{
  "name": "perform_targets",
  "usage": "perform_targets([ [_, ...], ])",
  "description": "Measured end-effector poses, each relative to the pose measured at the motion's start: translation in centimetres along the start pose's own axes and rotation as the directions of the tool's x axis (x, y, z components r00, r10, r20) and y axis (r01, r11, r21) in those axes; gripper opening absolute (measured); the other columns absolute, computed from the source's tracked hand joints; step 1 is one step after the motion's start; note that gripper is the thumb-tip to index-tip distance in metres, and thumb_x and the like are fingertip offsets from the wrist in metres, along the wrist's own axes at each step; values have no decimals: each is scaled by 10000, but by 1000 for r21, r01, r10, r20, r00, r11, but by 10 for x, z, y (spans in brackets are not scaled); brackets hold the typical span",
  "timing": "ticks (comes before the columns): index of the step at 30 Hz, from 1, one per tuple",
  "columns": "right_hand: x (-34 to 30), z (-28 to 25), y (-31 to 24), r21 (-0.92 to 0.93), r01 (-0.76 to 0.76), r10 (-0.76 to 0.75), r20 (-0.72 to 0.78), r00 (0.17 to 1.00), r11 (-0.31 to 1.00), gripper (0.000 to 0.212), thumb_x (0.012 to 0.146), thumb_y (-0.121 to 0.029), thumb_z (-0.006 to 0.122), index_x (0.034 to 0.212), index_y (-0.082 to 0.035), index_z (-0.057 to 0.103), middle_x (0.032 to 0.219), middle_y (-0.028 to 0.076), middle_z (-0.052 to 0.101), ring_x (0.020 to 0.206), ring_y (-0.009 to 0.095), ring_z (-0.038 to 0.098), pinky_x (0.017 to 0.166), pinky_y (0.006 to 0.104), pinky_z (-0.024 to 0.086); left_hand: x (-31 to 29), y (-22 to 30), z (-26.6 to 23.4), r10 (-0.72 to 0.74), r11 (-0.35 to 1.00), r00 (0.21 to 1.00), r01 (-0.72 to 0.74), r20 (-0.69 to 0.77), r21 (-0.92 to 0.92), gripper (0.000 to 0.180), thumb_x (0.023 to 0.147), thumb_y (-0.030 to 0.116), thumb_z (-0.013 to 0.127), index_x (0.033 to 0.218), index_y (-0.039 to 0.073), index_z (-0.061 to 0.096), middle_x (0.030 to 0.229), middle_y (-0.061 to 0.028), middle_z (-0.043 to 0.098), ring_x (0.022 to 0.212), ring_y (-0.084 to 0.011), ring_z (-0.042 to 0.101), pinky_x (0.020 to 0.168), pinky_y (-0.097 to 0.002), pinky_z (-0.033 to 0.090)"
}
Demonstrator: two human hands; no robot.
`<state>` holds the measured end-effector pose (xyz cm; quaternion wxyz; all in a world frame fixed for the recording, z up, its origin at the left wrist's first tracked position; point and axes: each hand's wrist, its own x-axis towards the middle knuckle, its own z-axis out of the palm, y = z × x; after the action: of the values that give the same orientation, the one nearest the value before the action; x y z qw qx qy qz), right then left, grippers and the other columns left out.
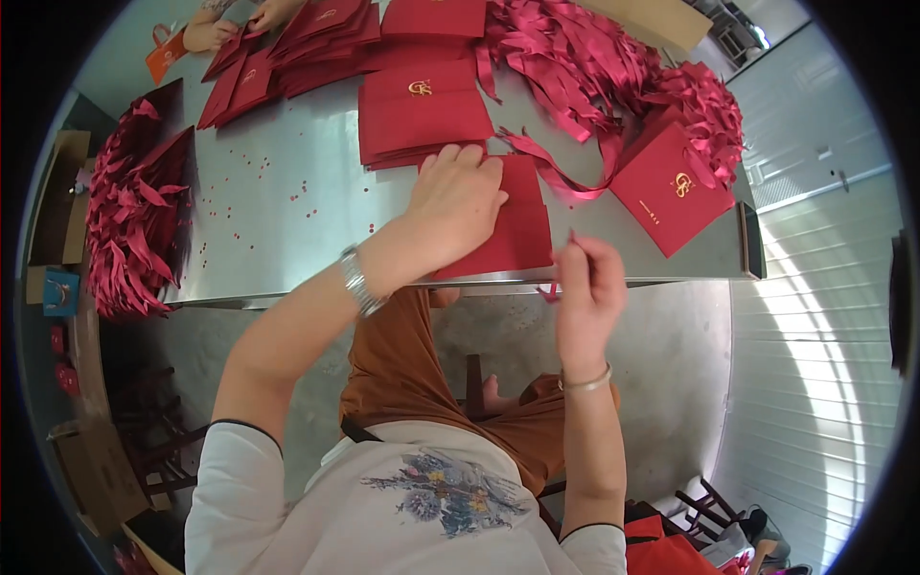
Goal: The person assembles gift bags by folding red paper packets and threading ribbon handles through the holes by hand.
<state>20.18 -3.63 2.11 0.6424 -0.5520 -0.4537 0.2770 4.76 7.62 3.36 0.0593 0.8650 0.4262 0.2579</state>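
Note:
A flat red paper bag (523, 228) lies at the table's front edge. My left hand (456, 199) rests over its left part, fingers curled down onto it and closed, with the fingertips partly hidden. Just right of the bag, my right hand (589, 278) is closed in a pinch on a dark red ribbon (548, 291), of which only short bits show. Beyond my left hand is a stack of red bags (422, 113) with a gold emblem. To the right lies another red bag (671, 190), turned at an angle.
Red ribbons (575, 67) are heaped at the back right of the metal table (287, 259). Beribboned bags (139, 220) are piled at the left edge. Small red paper dots (295, 199) are scattered between. At the far left, another person's hands (225, 34) handle red bags.

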Motion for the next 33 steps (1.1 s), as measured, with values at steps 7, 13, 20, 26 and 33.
perform_targets([
  [7,22,35,37,-113,-36,39,23,999,993,101,927,-96,636,940,2,617,792,43,639,668,92,588,635,254,496,16,-3,15,-93,991,993,85,72,101,361,770,204,724,1057,5,633,1006,-137,582,1015,-312,527,839,-416,423],
  [13,11,36,38,-299,148,-150,16,989,943,101,887,-90,666,910,4,635,787,115,658,661,222,618,632,318,507,29,-22,10,-182,979,983,180,-9,-97,321,742,161,755,1009,-1,682,906,-134,642,904,-295,609,818,-402,481],
  [20,29,42,6,-484,141,-100,111,989,864,87,878,-128,662,902,-45,653,746,143,643,637,297,633,603,360,504,36,-34,-3,-213,707,873,448,439,-548,218,810,13,669,1019,-48,660,878,-98,682,814,-162,628,766,-313,505],
  [26,44,49,15,-564,213,-188,102,977,798,79,866,-141,657,857,-63,656,724,128,637,629,311,625,583,378,493,27,-28,-7,-208,734,872,438,442,-520,216,839,9,641,1048,-39,651,896,-85,684,837,-154,614,792,-299,488],
  [33,47,50,19,-520,158,-80,170,982,840,101,869,-167,660,867,-67,674,739,111,653,638,275,636,603,352,497,13,-40,7,-168,654,942,328,292,-682,230,808,59,640,1026,4,687,894,-178,686,832,-294,664,767,-380,504],
])
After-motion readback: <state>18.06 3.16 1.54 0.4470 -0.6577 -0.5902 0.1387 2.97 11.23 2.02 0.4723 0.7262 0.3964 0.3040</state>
